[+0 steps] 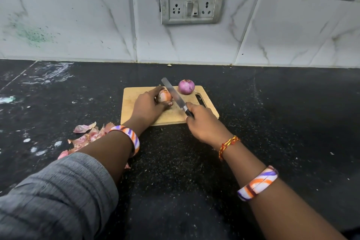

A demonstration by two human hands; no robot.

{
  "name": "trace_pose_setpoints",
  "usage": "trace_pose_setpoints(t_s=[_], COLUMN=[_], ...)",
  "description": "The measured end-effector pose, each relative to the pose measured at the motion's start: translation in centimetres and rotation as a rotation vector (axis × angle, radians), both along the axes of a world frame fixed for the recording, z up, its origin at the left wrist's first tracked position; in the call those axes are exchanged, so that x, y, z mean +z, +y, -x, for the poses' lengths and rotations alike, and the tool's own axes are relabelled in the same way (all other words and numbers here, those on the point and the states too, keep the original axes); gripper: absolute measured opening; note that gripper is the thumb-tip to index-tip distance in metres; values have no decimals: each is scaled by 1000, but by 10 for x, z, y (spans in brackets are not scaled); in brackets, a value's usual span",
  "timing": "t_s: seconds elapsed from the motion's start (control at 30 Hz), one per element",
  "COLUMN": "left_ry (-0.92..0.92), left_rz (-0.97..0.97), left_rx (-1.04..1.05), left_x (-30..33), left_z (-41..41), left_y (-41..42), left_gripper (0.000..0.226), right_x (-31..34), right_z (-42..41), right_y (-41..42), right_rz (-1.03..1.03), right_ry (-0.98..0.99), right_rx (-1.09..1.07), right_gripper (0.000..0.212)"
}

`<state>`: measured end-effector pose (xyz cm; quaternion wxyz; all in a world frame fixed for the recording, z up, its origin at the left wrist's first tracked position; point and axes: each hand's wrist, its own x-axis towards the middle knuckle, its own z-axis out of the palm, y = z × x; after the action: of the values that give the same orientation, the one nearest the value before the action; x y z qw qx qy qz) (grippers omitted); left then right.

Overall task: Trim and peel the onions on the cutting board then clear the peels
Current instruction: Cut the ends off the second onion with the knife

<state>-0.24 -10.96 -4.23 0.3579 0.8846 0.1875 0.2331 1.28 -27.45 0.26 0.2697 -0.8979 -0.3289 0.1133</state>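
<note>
Peels (85, 138): heaped on bench off board's near-left corner; uncleared.
Left hand (148, 106): curled round unpeeled onion (164, 96) mid-board (132, 95); thumb beside blade, cut risk.
Knife (174, 94): against onion; could skid.
Right hand (201, 121): clenching handle.
Peeled onion (186, 86): far edge; may roll off.

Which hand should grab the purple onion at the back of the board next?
Probably the left hand, once it lets go of the onion it grips. The right hand has its grip on the knife, which lies between it and the purple onion, and should keep holding it.
</note>
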Motion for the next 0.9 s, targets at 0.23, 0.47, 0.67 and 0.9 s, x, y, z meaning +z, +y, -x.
trace_pose_setpoints(t_s=[0.23, 0.47, 0.67, 0.9], left_ry=[6, 30, 30, -105], left_rz=[-123, -41, 74, 127], left_rx=[-30, 26, 60, 87], left_x=[3, 2, 2, 0], left_z=[2, 1, -2, 2], left_y=[-6, -4, 1, 1], left_gripper=[62, 52, 43, 12], right_x=[2, -5, -24, -10], right_z=[-6, -11, 3, -12], right_y=[10, 2, -10, 7], right_rz=[131, 4, 6, -20], right_ry=[-108, 62, 35, -68], right_rx=[-29, -22, -43, -117], right_gripper=[32, 33, 30, 33])
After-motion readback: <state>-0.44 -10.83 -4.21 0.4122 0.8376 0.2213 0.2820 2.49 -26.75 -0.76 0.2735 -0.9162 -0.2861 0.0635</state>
